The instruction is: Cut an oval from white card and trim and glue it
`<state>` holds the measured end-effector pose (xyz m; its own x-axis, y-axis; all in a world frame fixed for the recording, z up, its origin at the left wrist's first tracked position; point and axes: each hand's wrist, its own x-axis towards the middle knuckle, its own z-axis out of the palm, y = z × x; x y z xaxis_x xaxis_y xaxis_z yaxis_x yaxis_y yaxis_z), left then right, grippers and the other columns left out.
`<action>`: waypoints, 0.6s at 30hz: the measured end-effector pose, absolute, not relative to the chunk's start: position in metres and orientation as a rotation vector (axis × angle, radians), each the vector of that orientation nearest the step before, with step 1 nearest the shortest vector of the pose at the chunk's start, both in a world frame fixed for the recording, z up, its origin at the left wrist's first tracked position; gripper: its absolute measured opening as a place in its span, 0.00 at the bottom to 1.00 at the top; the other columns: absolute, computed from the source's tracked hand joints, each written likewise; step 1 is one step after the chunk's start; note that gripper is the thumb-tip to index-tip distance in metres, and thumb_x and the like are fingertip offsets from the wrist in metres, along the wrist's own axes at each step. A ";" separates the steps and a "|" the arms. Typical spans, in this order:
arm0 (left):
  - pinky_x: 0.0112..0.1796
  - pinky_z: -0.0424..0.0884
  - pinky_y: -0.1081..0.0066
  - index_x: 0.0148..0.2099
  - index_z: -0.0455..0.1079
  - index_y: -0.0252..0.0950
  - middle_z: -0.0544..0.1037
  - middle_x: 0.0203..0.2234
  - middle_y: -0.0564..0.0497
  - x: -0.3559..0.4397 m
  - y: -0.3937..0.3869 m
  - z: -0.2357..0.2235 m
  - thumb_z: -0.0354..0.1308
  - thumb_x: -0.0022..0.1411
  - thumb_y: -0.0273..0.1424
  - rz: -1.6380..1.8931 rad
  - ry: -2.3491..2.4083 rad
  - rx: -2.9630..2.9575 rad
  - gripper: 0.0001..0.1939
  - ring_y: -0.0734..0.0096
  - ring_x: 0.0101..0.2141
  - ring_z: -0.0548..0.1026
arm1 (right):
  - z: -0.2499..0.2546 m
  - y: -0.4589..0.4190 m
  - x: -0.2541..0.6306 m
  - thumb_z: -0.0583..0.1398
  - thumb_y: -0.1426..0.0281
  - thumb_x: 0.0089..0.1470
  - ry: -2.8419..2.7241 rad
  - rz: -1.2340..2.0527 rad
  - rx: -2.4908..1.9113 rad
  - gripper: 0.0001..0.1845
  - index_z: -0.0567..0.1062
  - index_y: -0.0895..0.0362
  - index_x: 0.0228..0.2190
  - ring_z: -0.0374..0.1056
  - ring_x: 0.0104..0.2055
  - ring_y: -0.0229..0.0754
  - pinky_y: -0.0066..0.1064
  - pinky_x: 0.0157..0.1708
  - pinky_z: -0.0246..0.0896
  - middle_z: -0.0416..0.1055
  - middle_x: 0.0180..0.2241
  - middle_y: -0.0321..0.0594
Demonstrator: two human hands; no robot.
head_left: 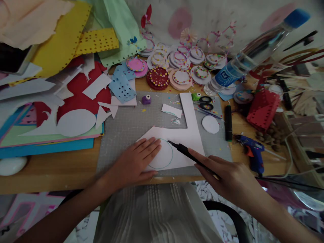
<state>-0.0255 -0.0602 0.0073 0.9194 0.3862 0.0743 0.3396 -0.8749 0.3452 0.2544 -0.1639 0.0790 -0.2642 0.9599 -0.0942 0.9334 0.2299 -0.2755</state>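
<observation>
A white sheet of card [187, 145] with a green circle drawn on it lies on a grey cutting mat [121, 128]. My left hand [141, 157] rests flat over the circle's left side, fingers stretched out and pressing on the card. In my right hand [222, 172] is a black craft knife [189, 153], gripped along its handle. Its tip points left and meets the upper right of the drawn circle. Above the card lie a small white offcut [172, 110] and a purple hole punch [146, 99]. To the right sits a cut white disc [210, 124].
Scissors [206, 103] and a black marker [228, 123] lie right of the card. Beyond them are a blue glue gun [253, 152] and a tilted water bottle [235, 71]. Decorated paper discs [157, 78] crowd the back. Paper scraps [76, 123] pile up at left.
</observation>
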 end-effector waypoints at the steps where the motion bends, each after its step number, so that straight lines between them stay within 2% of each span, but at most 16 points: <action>1: 0.63 0.52 0.56 0.69 0.48 0.30 0.56 0.66 0.39 -0.025 -0.060 0.007 0.49 0.67 0.45 0.204 0.535 2.751 0.36 0.56 0.65 0.53 | 0.079 -0.164 0.254 0.51 0.66 0.66 -2.386 0.428 -1.836 0.25 0.61 0.50 0.63 0.71 0.21 0.34 0.24 0.20 0.60 0.74 0.27 0.33; 7: 0.63 0.50 0.57 0.68 0.50 0.27 0.55 0.66 0.39 -0.026 -0.061 0.005 0.48 0.67 0.46 0.195 0.543 2.769 0.36 0.55 0.66 0.52 | 0.082 -0.164 0.253 0.50 0.66 0.66 -2.375 0.465 -1.830 0.25 0.59 0.50 0.63 0.72 0.23 0.35 0.25 0.20 0.60 0.74 0.27 0.33; 18: 0.64 0.50 0.56 0.69 0.48 0.30 0.55 0.66 0.40 -0.026 -0.061 0.004 0.49 0.67 0.46 0.212 0.544 2.737 0.36 0.57 0.66 0.51 | 0.084 -0.165 0.252 0.51 0.66 0.66 -2.347 0.458 -1.850 0.26 0.57 0.49 0.64 0.72 0.22 0.36 0.25 0.21 0.62 0.73 0.27 0.33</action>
